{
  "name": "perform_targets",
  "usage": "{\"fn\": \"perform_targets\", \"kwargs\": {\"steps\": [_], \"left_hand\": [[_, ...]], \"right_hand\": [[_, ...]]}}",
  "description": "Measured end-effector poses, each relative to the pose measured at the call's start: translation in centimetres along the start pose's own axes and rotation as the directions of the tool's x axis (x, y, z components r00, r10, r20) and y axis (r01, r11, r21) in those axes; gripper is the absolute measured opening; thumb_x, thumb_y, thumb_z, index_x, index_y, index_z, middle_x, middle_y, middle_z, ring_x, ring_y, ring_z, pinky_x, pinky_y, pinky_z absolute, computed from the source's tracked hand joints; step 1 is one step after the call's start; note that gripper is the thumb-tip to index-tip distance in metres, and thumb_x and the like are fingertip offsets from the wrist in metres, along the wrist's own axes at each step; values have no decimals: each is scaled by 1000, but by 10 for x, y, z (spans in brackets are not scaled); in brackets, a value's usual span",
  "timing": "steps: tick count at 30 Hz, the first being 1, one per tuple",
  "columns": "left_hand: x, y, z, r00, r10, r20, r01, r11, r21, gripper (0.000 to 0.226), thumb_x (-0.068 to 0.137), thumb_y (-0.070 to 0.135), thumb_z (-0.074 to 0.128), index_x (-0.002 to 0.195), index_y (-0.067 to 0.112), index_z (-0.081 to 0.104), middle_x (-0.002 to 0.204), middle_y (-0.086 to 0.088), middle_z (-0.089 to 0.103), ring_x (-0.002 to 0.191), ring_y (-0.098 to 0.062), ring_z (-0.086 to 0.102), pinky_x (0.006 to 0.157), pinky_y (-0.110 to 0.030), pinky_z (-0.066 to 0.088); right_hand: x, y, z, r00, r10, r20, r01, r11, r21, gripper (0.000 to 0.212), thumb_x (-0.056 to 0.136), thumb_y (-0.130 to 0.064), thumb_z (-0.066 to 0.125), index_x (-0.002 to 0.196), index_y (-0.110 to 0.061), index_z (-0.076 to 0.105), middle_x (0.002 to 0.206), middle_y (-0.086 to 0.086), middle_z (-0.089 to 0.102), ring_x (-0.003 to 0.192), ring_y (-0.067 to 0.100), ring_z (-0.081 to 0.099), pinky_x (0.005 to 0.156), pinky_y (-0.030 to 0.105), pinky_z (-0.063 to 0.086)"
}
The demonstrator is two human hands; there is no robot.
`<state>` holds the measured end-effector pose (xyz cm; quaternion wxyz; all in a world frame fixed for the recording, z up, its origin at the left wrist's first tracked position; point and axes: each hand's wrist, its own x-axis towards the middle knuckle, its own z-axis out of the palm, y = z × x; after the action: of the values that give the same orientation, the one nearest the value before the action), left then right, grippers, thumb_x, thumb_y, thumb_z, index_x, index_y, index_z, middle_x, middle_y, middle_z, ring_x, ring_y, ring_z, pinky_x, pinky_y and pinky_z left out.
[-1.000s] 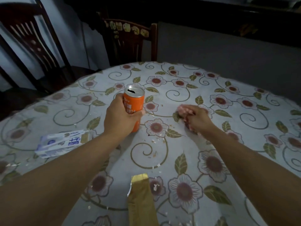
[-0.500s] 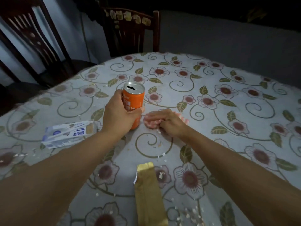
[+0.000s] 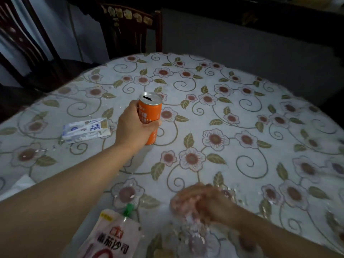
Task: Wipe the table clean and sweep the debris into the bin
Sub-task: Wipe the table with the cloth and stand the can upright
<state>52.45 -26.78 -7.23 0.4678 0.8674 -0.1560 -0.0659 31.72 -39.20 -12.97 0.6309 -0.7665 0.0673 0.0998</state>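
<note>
Mid-wipe. Left hand point(image 3: 133, 128), centre of frame, is wrapped around the upright orange can point(image 3: 150, 116), base on or just off the floral tablecloth point(image 3: 260, 112); can't tell which. Right hand point(image 3: 201, 202), lower centre-right, is blurred w/ motion, palm down, fingers curled over what looks like a pinkish cloth; grip detail can't be told. Pale crumbs point(image 3: 193, 228) smear just below that hand, near the bottom edge. No bin in view. Blue-white carton point(image 3: 86, 130) lies flat at mid-left; sauce pouch point(image 3: 113, 237) w/ green cap sits at bottom centre, beside the crumbs.

Judged step: dragging debris toward the near table edge. Next calls for gathering crumbs at the edge w/o scattering, steering round the pouch, then wiping under the can's spot.
</note>
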Motion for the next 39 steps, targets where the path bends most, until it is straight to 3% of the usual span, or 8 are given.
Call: {"fn": "perform_targets", "kwargs": {"steps": [5,8,11,24,27,31,35,39], "left_hand": [[-26,3,12,999,6,49,-6,1000,1,58,72,30,80,119,19,49,121,-1,60,108,-19,59,91,-33,45],[-40,1,18,996,34,85,-33,999,-18,52,72,28,79,114,20,49,115,2,60,101,-15,56,92,-33,46],[-53,0,19,991,53,120,-53,999,3,52,73,31,78,115,21,49,105,9,54,95,-10,52,82,-28,40],[-91,29,22,974,62,217,-67,998,15,55,73,30,79,118,19,50,119,-1,61,99,-14,55,85,-29,41],[-91,42,36,970,77,229,-79,997,-4,56,73,27,79,120,18,50,121,-2,60,101,-12,53,84,-28,39],[-93,54,69,964,90,250,-89,996,-16,57,73,28,79,121,18,49,122,-2,61,106,-18,57,87,-30,42],[-95,62,106,963,102,251,-97,995,-35,54,72,29,79,117,20,51,109,7,57,95,-11,53,82,-28,40],[-95,66,125,960,132,248,-127,991,-34,52,72,30,79,115,21,50,108,8,57,95,-9,53,84,-28,42]], "right_hand": [[20,13,-99,788,69,-612,-132,989,-59,31,91,11,41,111,1,63,79,8,59,45,-7,53,44,5,40],[31,57,-131,676,94,-731,-307,937,-164,35,92,3,44,121,-8,61,83,-8,58,74,6,58,71,10,45],[21,78,-102,662,13,-750,-375,871,-316,36,90,-3,51,118,-20,65,108,-7,64,103,15,60,100,26,44],[-98,-5,79,914,173,-366,-221,971,-92,42,88,9,44,87,-21,73,78,-12,66,74,-6,60,73,9,48],[-108,-24,11,827,254,-501,-245,966,85,34,91,12,36,101,4,67,65,-9,65,44,-5,56,41,7,41],[-114,-9,-85,574,279,-770,-238,956,169,35,90,11,38,109,4,66,81,8,70,46,-5,60,42,8,44],[-124,37,-144,387,306,-870,-326,928,181,23,93,1,47,107,1,66,42,-7,58,27,-1,42,28,10,31],[-113,78,-159,349,305,-886,-450,884,127,35,92,3,40,116,-11,61,78,1,60,64,9,55,57,13,44]]}}
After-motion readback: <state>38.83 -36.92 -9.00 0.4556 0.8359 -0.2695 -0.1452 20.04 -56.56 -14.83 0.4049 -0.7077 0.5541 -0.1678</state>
